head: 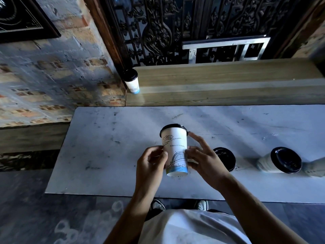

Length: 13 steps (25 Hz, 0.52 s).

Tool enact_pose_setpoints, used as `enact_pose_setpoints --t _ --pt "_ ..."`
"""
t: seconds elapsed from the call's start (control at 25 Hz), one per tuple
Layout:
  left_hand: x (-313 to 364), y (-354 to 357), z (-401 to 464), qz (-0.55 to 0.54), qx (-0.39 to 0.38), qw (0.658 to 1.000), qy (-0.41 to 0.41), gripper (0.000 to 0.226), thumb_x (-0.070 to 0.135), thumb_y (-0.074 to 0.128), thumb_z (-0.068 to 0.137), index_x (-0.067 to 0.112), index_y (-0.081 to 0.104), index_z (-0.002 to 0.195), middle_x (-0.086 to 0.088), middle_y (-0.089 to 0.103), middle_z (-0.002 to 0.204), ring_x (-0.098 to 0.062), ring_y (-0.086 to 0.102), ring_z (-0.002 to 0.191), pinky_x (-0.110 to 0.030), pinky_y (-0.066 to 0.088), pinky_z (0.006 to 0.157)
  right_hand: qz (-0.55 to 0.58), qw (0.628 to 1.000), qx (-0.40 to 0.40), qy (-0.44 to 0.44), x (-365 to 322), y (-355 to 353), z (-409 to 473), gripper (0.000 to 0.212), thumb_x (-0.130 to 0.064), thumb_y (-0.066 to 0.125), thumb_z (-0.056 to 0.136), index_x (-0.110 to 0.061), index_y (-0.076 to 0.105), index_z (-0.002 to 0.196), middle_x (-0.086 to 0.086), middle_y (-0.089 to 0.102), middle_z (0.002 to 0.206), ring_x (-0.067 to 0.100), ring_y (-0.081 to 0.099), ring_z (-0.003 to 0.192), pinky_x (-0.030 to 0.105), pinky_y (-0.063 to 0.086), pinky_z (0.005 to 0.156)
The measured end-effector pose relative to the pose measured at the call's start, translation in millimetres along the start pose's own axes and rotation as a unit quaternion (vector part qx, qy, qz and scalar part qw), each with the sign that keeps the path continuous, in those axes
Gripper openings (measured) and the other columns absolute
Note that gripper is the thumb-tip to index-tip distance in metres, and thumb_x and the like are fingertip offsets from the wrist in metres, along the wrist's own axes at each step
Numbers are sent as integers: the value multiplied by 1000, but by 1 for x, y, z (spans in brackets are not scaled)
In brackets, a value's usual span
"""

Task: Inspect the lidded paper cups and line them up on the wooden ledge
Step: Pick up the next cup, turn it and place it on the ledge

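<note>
White paper with a black plastic lid: the printed cup (175,149) is held up over the pale tabletop (105,147), roughly at the middle of the view, tilted a little with its lid toward twelve o'clock and its blue-banded base toward six. The left hand (151,164) pinches the cup's lower wall between thumb and curled fingers at about nine o'clock of the cup. The right hand (204,159) steadies it from three o'clock, thumb and lower fingers against the wall while the upper fingers stand loose and spread near the lid's rim.

This looks like the inspecting step, the bridge drawing turned toward the wearer.

One lidded cup (132,81) already stands upright at the far left end of the wooden ledge (228,76), around eleven o'clock, hard by the brick wall (52,76). Two more wait on the table at three o'clock: a black-lidded cup (226,160) just beside the right hand, partly hidden by it, and a further cup (283,162) well to its right.

Next, I judge, the held cup must be carried forward and left to the ledge and set upright just to the right of the one standing there, base flat, so the row begins straight.
</note>
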<state>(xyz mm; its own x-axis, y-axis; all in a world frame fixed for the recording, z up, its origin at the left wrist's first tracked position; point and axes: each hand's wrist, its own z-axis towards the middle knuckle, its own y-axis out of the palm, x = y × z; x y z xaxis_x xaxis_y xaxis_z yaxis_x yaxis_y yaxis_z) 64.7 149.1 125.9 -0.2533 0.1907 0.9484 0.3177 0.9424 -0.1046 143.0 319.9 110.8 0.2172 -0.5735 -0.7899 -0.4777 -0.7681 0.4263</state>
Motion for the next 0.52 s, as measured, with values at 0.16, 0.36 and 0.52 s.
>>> enact_pose_setpoints --t 0.16,0.36,0.52 --pt "-3 -1 -2 7 1 1000 2 16 29 68 81 32 76 95 6 82 97 -19 77 93 -57 60 91 -1 1000 13 -11 3 -1 2 72 -20 84 68 -26 58 135 10 75 99 29 74 96 45 58 88" --pt "-1 -4 -1 16 4 1000 10 22 29 67 82 45 78 91 7 82 92 -17 76 84 -54 62 87 -23 999 -19 -21 5 2 2 60 -10 75 82 -7 55 140 25 71 121 39 69 113 45 55 96" --pt "-2 -4 1 10 3 1000 0 20 29 66 81 41 79 91 6 82 92 -25 78 90 -57 62 87 -61 996 -42 -48 2 5 -1 35 -13 74 90 -6 70 124 19 75 119 30 72 110 28 56 88"
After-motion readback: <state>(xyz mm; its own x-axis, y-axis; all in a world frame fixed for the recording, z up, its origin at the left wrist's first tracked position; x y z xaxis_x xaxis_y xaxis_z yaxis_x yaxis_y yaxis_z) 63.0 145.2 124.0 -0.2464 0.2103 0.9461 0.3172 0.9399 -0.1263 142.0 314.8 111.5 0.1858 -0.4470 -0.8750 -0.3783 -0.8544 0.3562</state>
